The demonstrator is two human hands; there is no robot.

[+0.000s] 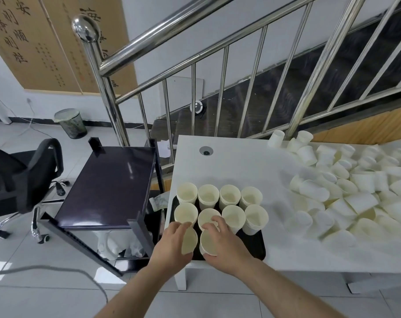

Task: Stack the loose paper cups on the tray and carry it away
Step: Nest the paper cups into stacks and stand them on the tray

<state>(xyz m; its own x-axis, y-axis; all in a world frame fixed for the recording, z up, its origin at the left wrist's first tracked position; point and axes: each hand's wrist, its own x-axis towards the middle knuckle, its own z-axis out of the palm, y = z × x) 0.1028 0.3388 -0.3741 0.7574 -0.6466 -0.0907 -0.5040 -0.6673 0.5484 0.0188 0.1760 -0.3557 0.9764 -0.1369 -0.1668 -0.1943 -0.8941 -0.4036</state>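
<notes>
Item: black tray, at the near left corner of the white desk, carrying ten stacks of cream paper cups, upright: four in the far row, four in the middle row, two in the near row at the tray's 7 o'clock corner. Near-left stack: my left hand wraps it from the 9 o'clock side, grip curled round the cup wall, fingertips over the rim. Near-right stack: my right hand holds it from the 3 o'clock side, grip curled round the wall, fingers arched over the rim and reaching toward the middle-row stack behind. The two held stacks stand just beside each other. Loose cups: a large heap lying on their sides, at 2 to 3 o'clock of the tray on the same desk, well apart from it. Desk, further: a round cable port at 12 o'clock of the tray. Surroundings: dark trolley at 9 o'clock of the desk; black office chair beyond it; mesh waste bin at 10 o'clock; steel stair railing at 12 o'clock, behind the desk.
</notes>
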